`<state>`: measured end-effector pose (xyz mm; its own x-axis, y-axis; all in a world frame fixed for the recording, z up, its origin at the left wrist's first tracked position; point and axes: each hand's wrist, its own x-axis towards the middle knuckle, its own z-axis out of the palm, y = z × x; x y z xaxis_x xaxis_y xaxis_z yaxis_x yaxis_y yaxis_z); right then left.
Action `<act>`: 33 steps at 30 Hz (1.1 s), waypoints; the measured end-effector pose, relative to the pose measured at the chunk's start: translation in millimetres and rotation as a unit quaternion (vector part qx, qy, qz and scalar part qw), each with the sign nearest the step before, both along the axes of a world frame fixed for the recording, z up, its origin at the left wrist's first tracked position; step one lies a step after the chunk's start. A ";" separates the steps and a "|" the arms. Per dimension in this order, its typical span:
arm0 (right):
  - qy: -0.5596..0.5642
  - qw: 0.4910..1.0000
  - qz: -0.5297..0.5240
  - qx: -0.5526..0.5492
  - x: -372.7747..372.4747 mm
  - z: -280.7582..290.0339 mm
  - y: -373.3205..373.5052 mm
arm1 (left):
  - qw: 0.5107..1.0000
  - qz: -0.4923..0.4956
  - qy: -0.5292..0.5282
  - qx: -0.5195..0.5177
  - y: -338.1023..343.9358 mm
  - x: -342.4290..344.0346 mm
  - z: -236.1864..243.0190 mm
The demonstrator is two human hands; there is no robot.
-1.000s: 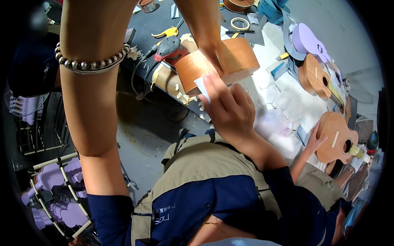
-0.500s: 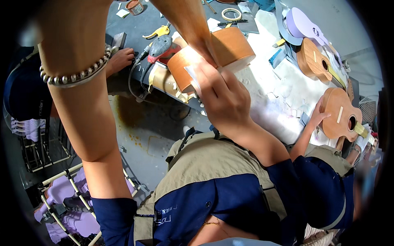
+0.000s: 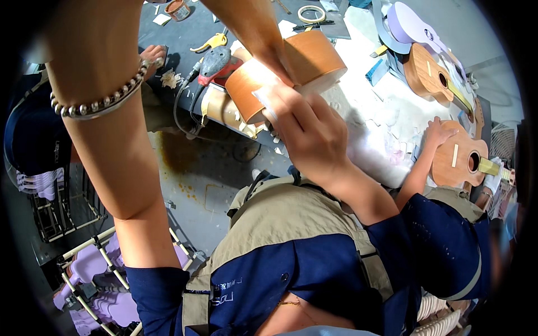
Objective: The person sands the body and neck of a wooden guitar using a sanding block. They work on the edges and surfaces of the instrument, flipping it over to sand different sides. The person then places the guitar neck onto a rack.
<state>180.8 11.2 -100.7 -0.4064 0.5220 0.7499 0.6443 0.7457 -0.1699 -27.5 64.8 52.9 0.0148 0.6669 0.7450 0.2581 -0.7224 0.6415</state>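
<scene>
The right hand (image 3: 314,129) has its grip closed on a small white sheet (image 3: 260,98), pressed against the side of a shiny orange-brown ukulele (image 3: 316,53) over the near edge of the desk (image 3: 162,31), while the left hand is out of sight beyond its beaded bracelet (image 3: 98,109), so I cannot tell its grip. Just left of that ukulele sits a red-and-grey sander (image 3: 217,63), with a yellow air blow gun (image 3: 213,42) beyond. Well to its right, a co-worker's hand (image 3: 440,133) touches a bare-wood ukulele (image 3: 445,159), and a lilac ukulele (image 3: 406,23) lies farther back.
</scene>
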 end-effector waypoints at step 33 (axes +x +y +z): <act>0.003 0.999 -0.039 -0.014 6.5 5.6 -8.1 | 1.000 0.007 0.009 -0.007 3.6 -8.8 -2.2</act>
<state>187.3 3.1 -95.1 -0.3583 0.5725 0.7375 0.6995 0.6878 -0.1940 -36.3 68.4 50.7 0.0185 0.6773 0.7355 0.2787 -0.7100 0.6467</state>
